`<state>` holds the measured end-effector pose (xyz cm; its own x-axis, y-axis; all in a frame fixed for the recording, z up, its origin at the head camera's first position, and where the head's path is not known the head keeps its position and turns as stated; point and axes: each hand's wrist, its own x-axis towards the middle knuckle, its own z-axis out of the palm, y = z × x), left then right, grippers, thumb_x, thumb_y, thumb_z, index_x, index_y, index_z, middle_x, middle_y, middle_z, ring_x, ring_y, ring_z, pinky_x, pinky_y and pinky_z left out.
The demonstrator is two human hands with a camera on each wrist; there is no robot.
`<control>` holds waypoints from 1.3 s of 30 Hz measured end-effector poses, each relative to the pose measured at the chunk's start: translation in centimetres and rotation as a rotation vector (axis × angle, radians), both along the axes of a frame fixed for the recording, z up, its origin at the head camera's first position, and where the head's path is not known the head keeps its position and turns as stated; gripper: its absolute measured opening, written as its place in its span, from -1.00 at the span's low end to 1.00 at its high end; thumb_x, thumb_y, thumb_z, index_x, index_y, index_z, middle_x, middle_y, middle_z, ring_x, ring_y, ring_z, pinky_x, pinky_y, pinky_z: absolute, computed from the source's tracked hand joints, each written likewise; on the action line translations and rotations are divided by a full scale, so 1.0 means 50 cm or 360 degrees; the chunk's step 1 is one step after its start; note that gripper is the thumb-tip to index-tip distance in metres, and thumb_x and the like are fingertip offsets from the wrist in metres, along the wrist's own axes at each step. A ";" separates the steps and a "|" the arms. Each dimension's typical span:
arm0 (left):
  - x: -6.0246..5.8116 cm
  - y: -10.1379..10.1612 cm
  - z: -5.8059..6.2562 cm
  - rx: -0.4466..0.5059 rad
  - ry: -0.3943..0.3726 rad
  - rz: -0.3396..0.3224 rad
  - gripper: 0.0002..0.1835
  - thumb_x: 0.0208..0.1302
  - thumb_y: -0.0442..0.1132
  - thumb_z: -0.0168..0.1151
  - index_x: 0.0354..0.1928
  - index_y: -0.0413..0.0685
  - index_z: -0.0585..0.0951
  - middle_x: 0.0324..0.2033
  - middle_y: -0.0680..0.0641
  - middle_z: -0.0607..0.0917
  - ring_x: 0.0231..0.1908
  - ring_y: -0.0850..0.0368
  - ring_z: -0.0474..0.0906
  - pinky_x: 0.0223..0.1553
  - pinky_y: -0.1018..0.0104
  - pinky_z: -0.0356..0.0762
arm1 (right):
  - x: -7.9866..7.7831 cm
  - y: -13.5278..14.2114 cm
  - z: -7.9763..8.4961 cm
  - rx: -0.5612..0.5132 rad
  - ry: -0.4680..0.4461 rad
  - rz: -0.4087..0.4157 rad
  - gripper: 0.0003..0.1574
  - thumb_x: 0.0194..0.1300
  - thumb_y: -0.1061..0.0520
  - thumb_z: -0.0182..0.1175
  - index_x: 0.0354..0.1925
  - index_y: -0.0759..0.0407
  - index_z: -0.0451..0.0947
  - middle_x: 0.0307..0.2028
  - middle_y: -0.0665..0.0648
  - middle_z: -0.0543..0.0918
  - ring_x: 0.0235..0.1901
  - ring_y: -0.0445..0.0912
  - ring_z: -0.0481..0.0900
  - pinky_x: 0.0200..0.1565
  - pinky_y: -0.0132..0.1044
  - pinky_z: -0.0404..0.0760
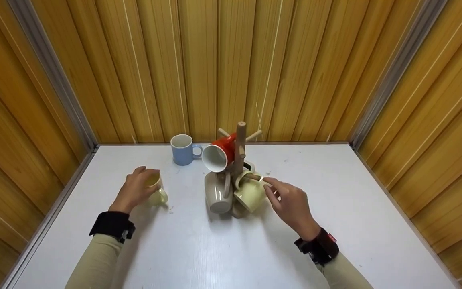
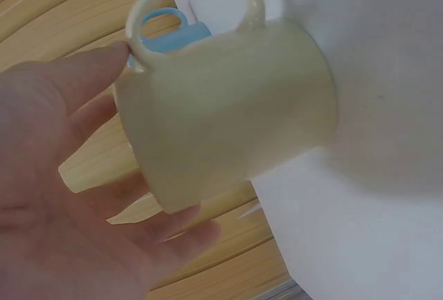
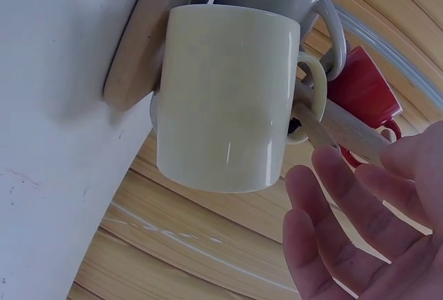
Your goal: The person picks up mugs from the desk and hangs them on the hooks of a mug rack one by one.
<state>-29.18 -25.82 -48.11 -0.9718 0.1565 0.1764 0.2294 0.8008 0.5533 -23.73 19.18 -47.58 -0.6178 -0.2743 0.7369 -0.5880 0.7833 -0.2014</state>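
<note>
My left hand (image 1: 136, 186) grips a pale yellow mug (image 2: 228, 113) from above at its rim, the thumb where the handle meets the rim and the fingers round the other side. This mug stands upright on the white table. A second pale yellow mug (image 3: 225, 99) hangs by its handle from a low peg of a wooden mug tree (image 1: 240, 140). Beside that peg's tip is my right hand (image 1: 293, 202), fingers spread and loosely bent, holding nothing. A grey mug (image 1: 218, 194) and a red mug (image 1: 227, 145) also hang on the tree, tilted.
A light blue mug (image 1: 183, 154) stands upright toward the back of the white table (image 1: 199, 257), left of the tree. Behind the tree, another pale item is mostly hidden. Wood-patterned panels (image 1: 199, 72) enclose the back and both sides. Bare pegs (image 1: 254, 135) stick out near the tree's top.
</note>
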 end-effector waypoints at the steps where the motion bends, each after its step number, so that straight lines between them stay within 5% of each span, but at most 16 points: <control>1: -0.001 -0.002 -0.002 0.0004 0.0011 -0.0006 -0.48 0.33 -0.26 0.38 0.31 -0.18 0.57 0.38 -0.52 0.33 0.27 -0.64 0.29 0.19 -0.49 0.36 | 0.000 0.001 -0.002 0.0001 -0.0003 -0.0008 -0.75 0.35 0.17 0.36 0.00 0.06 0.75 -0.47 -0.05 0.76 -0.57 -0.23 0.63 -0.60 -0.32 0.50; 8: -0.008 -0.009 -0.007 0.0007 0.0020 -0.0039 -0.50 0.37 -0.27 0.33 0.32 -0.20 0.55 0.36 -0.54 0.32 0.21 -0.62 0.35 0.16 -0.46 0.41 | 0.007 0.009 -0.009 0.0023 -0.0064 -0.0035 -0.75 0.37 0.16 0.36 0.01 0.07 0.75 -0.48 -0.05 0.74 -0.58 -0.22 0.61 -0.59 -0.36 0.47; 19: -0.012 -0.015 -0.021 0.0016 0.0011 -0.0081 -0.44 0.30 -0.33 0.27 0.37 -0.15 0.53 0.32 -0.44 0.41 0.33 -0.46 0.30 0.27 -0.47 0.21 | 0.010 0.024 -0.025 0.0049 -0.0086 -0.0027 -0.75 0.35 0.19 0.37 0.00 0.07 0.75 -0.49 -0.09 0.74 -0.58 -0.29 0.56 -0.59 -0.38 0.46; 29: -0.014 -0.002 -0.037 -0.0032 0.0018 0.0020 -0.51 0.36 -0.20 0.27 0.33 -0.02 0.58 0.29 -0.47 0.38 0.14 -0.51 0.41 0.10 -0.42 0.48 | 0.026 0.037 -0.041 0.0038 -0.0097 -0.0046 -0.74 0.31 0.20 0.39 -0.02 0.06 0.76 -0.51 -0.12 0.72 -0.59 -0.32 0.53 -0.59 -0.38 0.45; 35: -0.013 0.003 -0.035 -0.0057 0.0172 0.0042 -0.55 0.35 -0.20 0.30 0.26 -0.10 0.63 0.20 -0.49 0.48 0.09 -0.55 0.47 -0.01 -0.43 0.52 | 0.026 0.040 -0.038 0.0052 -0.0102 -0.0052 -0.74 0.32 0.20 0.38 -0.02 0.05 0.75 -0.52 -0.14 0.70 -0.60 -0.32 0.51 -0.60 -0.40 0.42; 39: -0.010 0.005 -0.031 -0.0001 0.0153 0.0054 -0.53 0.37 -0.19 0.27 0.30 -0.09 0.61 0.22 -0.49 0.46 0.12 -0.53 0.45 0.05 -0.43 0.49 | 0.024 0.043 -0.037 0.0054 -0.0093 -0.0058 -0.75 0.31 0.20 0.39 -0.03 0.06 0.75 -0.52 -0.13 0.71 -0.60 -0.32 0.51 -0.60 -0.40 0.42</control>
